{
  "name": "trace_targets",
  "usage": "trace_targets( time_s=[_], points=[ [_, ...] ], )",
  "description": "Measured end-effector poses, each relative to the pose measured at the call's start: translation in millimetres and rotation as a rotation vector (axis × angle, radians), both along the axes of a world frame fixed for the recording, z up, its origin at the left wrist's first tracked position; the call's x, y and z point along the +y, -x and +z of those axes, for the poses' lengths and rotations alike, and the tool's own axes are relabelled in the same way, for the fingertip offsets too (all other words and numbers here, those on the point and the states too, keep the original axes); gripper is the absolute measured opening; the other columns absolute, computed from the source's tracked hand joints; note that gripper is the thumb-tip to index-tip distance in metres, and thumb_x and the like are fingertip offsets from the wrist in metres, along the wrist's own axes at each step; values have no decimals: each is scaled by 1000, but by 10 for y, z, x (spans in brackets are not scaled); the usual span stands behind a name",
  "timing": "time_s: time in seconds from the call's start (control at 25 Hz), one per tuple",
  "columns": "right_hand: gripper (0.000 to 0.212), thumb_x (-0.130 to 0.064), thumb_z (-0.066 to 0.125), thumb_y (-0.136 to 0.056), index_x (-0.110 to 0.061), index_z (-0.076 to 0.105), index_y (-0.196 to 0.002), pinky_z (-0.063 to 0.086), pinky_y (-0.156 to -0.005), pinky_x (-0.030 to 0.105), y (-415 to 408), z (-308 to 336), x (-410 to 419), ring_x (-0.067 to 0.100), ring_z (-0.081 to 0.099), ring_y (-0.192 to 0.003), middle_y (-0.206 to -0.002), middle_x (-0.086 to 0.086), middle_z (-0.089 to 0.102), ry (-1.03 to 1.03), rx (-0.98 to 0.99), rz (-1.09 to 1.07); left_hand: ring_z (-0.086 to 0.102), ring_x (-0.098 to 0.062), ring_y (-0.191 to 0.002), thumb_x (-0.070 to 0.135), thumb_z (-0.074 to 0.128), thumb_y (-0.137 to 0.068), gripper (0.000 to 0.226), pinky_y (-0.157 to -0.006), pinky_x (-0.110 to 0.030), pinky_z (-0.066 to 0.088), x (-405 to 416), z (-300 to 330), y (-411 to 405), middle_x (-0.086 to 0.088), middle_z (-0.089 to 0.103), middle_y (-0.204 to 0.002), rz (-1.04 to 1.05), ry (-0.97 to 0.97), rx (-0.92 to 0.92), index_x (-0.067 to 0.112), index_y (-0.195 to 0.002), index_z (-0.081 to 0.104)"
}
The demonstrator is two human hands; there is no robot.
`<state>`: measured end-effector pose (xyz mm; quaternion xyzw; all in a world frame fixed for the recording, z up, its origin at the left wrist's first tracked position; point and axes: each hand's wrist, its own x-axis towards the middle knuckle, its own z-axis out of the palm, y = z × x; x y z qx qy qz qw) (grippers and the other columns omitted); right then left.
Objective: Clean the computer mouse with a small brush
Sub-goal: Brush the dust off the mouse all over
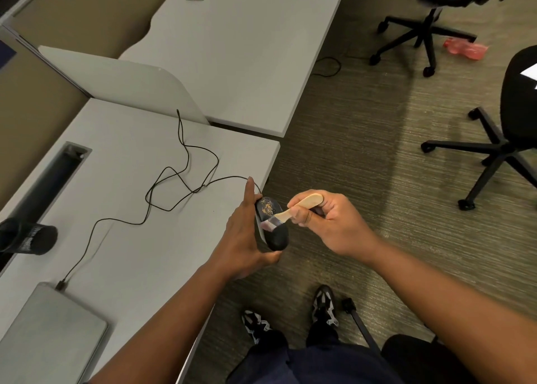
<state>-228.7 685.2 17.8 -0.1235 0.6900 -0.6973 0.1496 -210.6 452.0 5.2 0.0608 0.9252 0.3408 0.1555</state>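
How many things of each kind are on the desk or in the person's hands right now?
Computer mouse: 1, held by the left hand
Small brush: 1, gripped by the right hand
Mouse cable: 1
Laptop: 1
Black mesh cup: 1
Total: 5

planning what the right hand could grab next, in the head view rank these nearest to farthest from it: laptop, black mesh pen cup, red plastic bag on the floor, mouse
1. Mouse: just left of the right hand, under the brush it grips.
2. Red plastic bag: on the carpet, far upper right.
3. Black mesh pen cup: on the desk's left edge.
4. Laptop: closed, lower left on the desk.
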Motion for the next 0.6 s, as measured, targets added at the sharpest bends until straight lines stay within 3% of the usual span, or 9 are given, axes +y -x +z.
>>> trace_targets(
  time_s=[0.08,0.32,0.44,0.6],
  points=[
    [8,-20,68,-100,-16,75,-100,46,-69,18,-7,-3,-4,1,60,-73,-81,-17,69,-83,45,33,47,-22,-143,42,100,-58,165,-117,-47,45,-7,2,-4,0,42,-160,-3,10,0,62,-150,-35],
    [11,-27,63,-99,-26,70,-91,43,-60,15,-18,-3,80,-1,56,-63,-72,-20,64,-325,125,173,44,-17,-145,40,100,-61,163,-118,-47,46,-32,5,1,5,40,-159,13,-22,11,59,-154,-32],
    [10,-22,65,-99,-24,71,-91,41,-58,15,-11,11,128,2,55,-61,-71,-19,64,-261,143,71,44,-20,-146,41,101,-61,164,-119,-50,45,-33,-4,5,3,40,-161,8,-11,15,58,-154,-33],
    [7,-16,67,-100,-13,73,-100,51,-66,33,24,37,91,18,62,-73,-80,-6,69,-57,45,46,44,-21,-149,38,101,-62,163,-119,-53,45,-18,-55,-11,3,38,-165,0,-39,-2,61,-152,-33]
  ],
)
